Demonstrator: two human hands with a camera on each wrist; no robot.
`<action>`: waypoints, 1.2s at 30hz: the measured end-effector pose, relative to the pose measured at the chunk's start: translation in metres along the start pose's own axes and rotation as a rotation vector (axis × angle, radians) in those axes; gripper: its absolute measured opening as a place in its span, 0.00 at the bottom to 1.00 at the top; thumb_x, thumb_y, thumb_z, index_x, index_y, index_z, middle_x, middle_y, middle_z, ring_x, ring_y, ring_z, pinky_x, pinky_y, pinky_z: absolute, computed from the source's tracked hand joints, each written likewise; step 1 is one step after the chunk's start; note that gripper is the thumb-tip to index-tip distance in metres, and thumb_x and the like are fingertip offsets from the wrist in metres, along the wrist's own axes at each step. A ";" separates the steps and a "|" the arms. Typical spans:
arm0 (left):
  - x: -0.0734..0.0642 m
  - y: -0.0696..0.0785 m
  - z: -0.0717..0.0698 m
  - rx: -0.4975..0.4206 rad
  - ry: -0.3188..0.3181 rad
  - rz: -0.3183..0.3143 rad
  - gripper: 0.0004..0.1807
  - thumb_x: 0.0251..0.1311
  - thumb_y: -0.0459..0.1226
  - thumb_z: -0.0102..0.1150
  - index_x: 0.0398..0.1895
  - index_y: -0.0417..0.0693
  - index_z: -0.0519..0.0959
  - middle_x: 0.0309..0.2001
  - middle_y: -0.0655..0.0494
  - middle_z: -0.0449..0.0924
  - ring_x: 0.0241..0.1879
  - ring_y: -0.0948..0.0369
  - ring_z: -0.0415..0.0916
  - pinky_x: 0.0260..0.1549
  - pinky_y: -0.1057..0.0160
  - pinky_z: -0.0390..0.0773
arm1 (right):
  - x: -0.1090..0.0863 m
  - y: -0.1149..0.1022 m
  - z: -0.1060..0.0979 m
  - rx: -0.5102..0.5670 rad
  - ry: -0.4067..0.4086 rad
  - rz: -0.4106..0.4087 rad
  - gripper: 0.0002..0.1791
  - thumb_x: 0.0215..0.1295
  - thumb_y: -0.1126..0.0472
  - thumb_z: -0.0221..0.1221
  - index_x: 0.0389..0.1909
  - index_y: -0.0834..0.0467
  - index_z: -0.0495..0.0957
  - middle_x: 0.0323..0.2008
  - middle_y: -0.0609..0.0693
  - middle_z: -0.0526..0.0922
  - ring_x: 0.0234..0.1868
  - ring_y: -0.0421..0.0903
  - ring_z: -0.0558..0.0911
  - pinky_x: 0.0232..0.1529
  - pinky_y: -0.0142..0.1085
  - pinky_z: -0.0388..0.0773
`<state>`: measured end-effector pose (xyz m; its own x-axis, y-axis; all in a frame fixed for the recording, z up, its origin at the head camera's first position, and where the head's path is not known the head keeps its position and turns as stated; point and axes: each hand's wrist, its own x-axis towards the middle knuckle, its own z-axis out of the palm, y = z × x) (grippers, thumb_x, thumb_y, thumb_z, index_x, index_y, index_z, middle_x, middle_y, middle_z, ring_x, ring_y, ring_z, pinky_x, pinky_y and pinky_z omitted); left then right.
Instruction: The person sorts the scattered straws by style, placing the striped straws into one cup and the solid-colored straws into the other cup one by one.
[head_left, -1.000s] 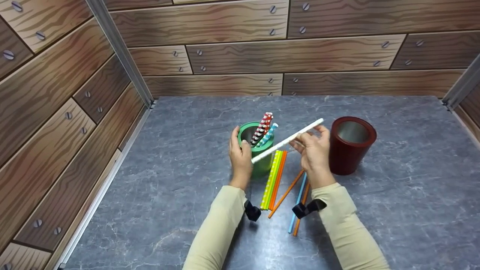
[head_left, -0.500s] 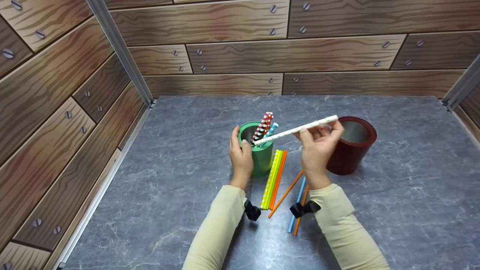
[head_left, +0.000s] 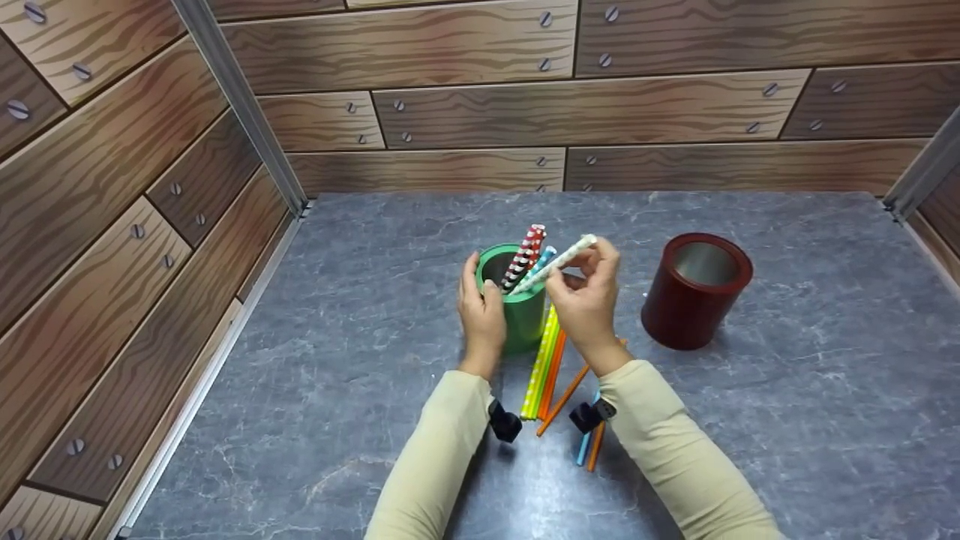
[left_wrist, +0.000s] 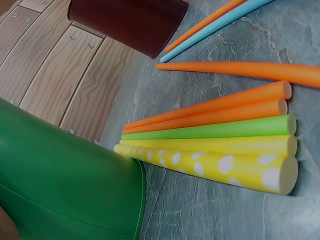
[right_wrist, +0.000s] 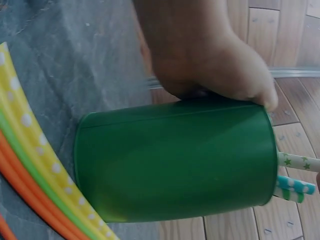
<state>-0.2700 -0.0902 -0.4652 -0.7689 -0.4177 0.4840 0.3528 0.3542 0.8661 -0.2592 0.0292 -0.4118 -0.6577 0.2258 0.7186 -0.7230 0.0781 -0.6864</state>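
Note:
My left hand (head_left: 482,322) grips the left side of a green can (head_left: 523,326), thumb over the rim. Several paper straws lean inside it, among them red-and-white ones (head_left: 535,238) and a blue dotted one (head_left: 548,255). Between thumb and fingers, my right hand (head_left: 592,304) pinches a white paper straw (head_left: 574,250); it slants with its lower end at the can's mouth. Green stars mark this white straw (right_wrist: 298,161) in the right wrist view, where its far end runs out of frame. The left hand (right_wrist: 220,75) also appears there against the can.
A dark red can (head_left: 686,311) stands to the right. Yellow, green and orange straws lie side by side near the green can, a dotted yellow one (left_wrist: 225,165) outermost. A loose orange straw (head_left: 564,399) and a blue one (head_left: 583,448) lie closer to me.
My right hand has moved left, away from the dark red can, and the white straw has tilted steeper, its lower end brought from outside the green can to its mouth. The left hand stays put.

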 end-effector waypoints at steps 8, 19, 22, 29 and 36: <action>-0.001 0.001 0.001 -0.005 0.001 -0.009 0.26 0.59 0.33 0.41 0.63 0.39 0.64 0.61 0.43 0.68 0.61 0.52 0.64 0.59 0.52 0.63 | -0.005 0.006 0.006 -0.137 -0.202 0.037 0.29 0.48 0.77 0.53 0.53 0.61 0.58 0.31 0.57 0.75 0.32 0.43 0.77 0.30 0.30 0.79; -0.001 0.001 0.000 -0.004 -0.003 -0.009 0.27 0.59 0.33 0.41 0.64 0.38 0.64 0.61 0.42 0.67 0.61 0.51 0.63 0.59 0.51 0.63 | -0.004 0.007 0.009 -0.223 -0.311 0.064 0.22 0.49 0.75 0.53 0.49 0.66 0.65 0.28 0.57 0.74 0.30 0.46 0.77 0.30 0.36 0.80; 0.000 0.001 -0.001 0.004 -0.003 -0.011 0.27 0.59 0.34 0.41 0.64 0.39 0.64 0.61 0.42 0.67 0.61 0.51 0.63 0.59 0.51 0.63 | -0.004 0.007 0.009 -0.223 -0.317 0.071 0.22 0.49 0.76 0.53 0.48 0.67 0.66 0.28 0.57 0.73 0.30 0.46 0.76 0.31 0.36 0.79; 0.001 0.000 -0.001 -0.005 -0.001 -0.012 0.26 0.59 0.32 0.41 0.64 0.39 0.63 0.62 0.42 0.66 0.62 0.51 0.62 0.60 0.51 0.62 | -0.004 0.007 0.009 -0.226 -0.322 0.094 0.21 0.51 0.75 0.53 0.49 0.66 0.66 0.29 0.56 0.72 0.32 0.46 0.76 0.33 0.36 0.79; 0.000 0.000 0.002 -0.010 0.012 0.007 0.27 0.58 0.33 0.40 0.63 0.37 0.64 0.60 0.41 0.68 0.61 0.50 0.64 0.59 0.51 0.63 | -0.012 0.006 0.003 -0.151 -0.225 0.151 0.21 0.52 0.76 0.54 0.48 0.67 0.66 0.31 0.59 0.74 0.35 0.48 0.78 0.35 0.30 0.79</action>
<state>-0.2709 -0.0890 -0.4658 -0.7598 -0.4256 0.4914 0.3632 0.3491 0.8639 -0.2559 0.0240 -0.4242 -0.7975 0.0264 0.6028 -0.5856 0.2070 -0.7837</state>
